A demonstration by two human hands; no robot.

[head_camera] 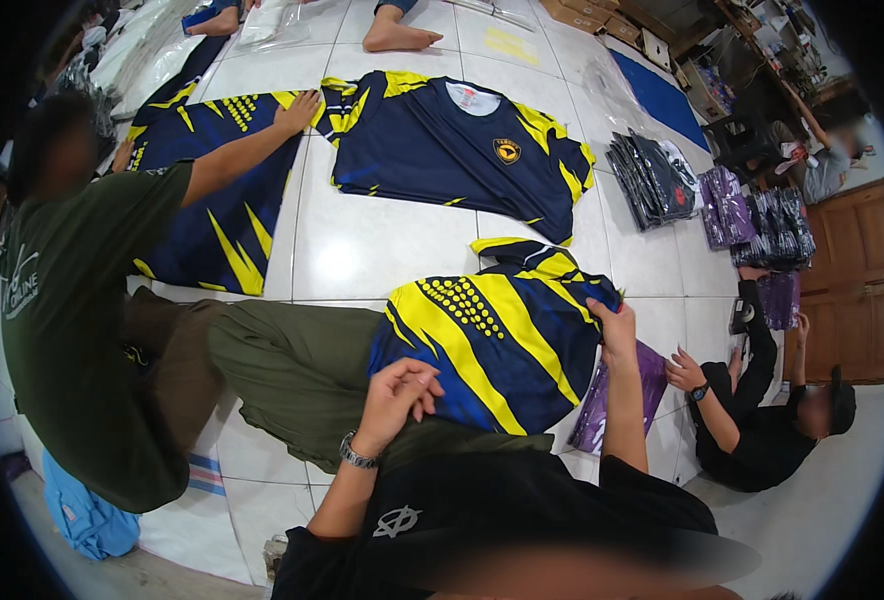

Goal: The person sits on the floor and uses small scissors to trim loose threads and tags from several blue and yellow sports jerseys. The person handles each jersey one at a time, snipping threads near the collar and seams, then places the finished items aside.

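A navy jersey with yellow stripes and dots [487, 337] lies over my olive trousers and the floor. My right hand [616, 330] pinches its edge at the right, beside a short sleeve. My left hand [404, 386], with a metal watch on the wrist, is at the jersey's near left edge. Its fingers are loosely bent and hold nothing; whether they touch the fabric I cannot tell. Beyond the lap, a second navy and yellow jersey [442, 157] is spread front up on the tiles, bearing a chest badge. A purple plastic-wrapped garment [655, 367] lies partly behind my right forearm.
At left, a person in a dark green shirt [96, 300] has a hand on another navy and yellow jersey [209, 202]. A person in black [757, 427] sits at right. Wrapped dark garments [652, 180] and purple packs [725, 206] are stacked near a wooden door [847, 277].
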